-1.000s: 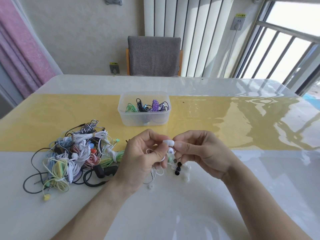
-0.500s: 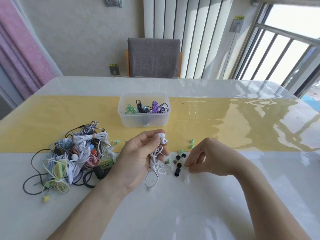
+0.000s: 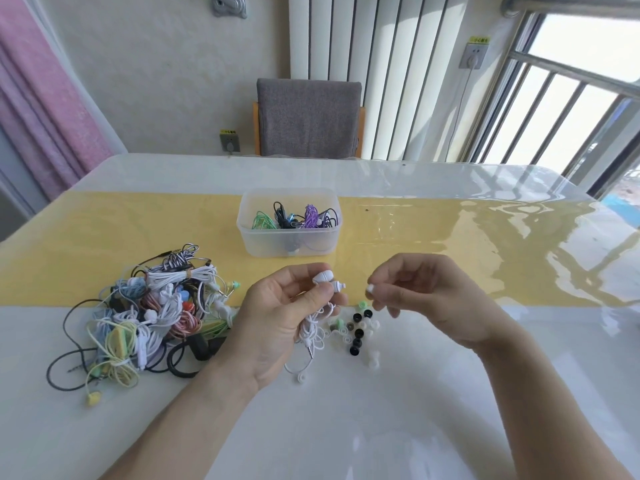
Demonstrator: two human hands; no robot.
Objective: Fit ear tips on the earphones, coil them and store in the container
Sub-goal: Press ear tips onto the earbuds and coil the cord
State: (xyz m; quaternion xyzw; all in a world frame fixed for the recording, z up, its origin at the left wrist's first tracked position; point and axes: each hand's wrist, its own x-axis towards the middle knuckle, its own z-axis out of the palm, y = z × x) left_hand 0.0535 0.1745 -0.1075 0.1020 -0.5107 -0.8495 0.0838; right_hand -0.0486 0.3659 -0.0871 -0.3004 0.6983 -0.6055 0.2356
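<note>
My left hand [image 3: 277,320] grips a pair of white earphones [image 3: 327,280], both buds sticking out above the thumb and the thin cable hanging down to the table. A little to the right, my right hand [image 3: 429,299] pinches a small white ear tip [image 3: 370,289] between thumb and fingertip, a short gap from the buds. Several loose ear tips [image 3: 358,329], black, green and white, lie on the table below both hands. The clear plastic container [image 3: 289,245] stands behind the hands, holding coiled green, black and purple earphones.
A tangled pile of earphones [image 3: 145,313] in many colours lies left of my left hand. A yellow runner [image 3: 450,244] crosses the glossy white table. A grey chair [image 3: 308,117] stands at the far edge.
My right hand went down to the loose ear tips, picked up a white one and rose back toward the buds. My left hand kept holding the white earphones.
</note>
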